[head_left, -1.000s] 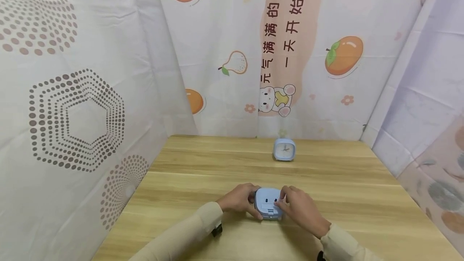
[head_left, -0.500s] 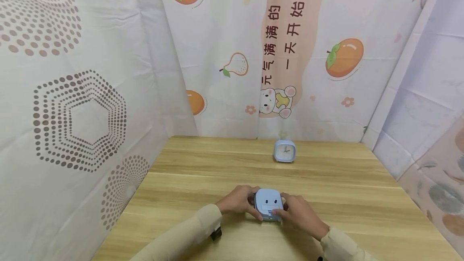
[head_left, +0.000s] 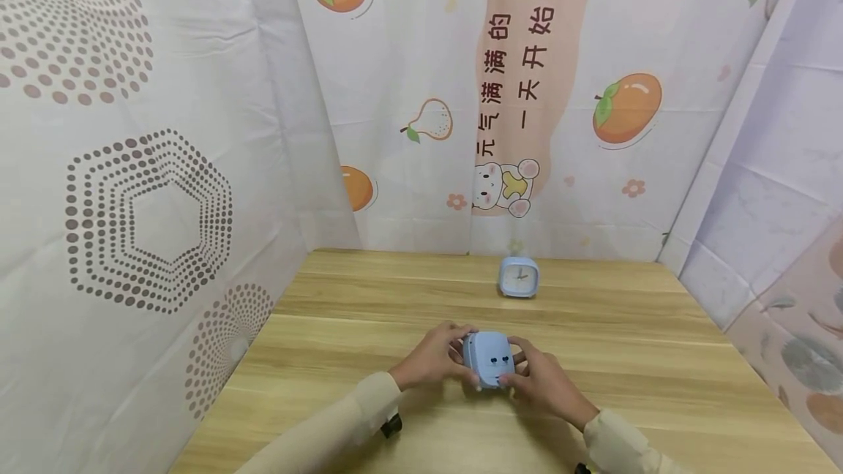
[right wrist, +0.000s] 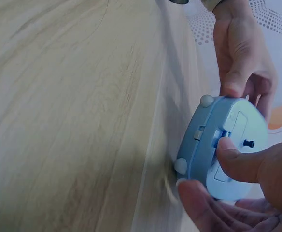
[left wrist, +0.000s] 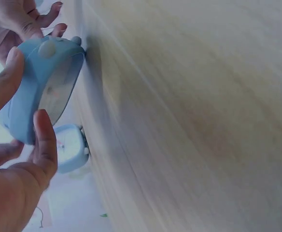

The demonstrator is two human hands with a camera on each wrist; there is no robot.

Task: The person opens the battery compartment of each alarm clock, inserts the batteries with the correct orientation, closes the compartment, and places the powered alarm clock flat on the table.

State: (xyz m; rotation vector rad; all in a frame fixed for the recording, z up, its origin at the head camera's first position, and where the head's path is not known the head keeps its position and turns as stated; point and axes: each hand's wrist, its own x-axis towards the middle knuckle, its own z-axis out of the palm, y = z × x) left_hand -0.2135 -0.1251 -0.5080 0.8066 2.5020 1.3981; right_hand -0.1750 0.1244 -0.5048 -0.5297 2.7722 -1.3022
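A light blue alarm clock (head_left: 486, 357) is held between both hands, tilted, its back towards me. My left hand (head_left: 435, 357) grips its left side, thumb by the lower edge. From the right, my right hand (head_left: 548, 385) holds it with the thumb (right wrist: 240, 162) pressed on the back panel, at the battery cover's edge. Beside that thumb a small black knob (right wrist: 248, 143) sticks out. Two pale round feet show on the clock's underside, one being a foot (right wrist: 206, 100) near the left hand. In the left wrist view the clock face (left wrist: 61, 89) angles down towards the table.
A second light blue clock (head_left: 519, 278) stands upright at the back of the wooden table (head_left: 369, 291), its face forward. Patterned white curtains (head_left: 382, 232) hang behind the table and along both sides.
The clock lay back-up near the table; now it is tipped up and turned slightly. My right hand left the knob area, gripped the right side, and its thumb stays on the back's lower part.
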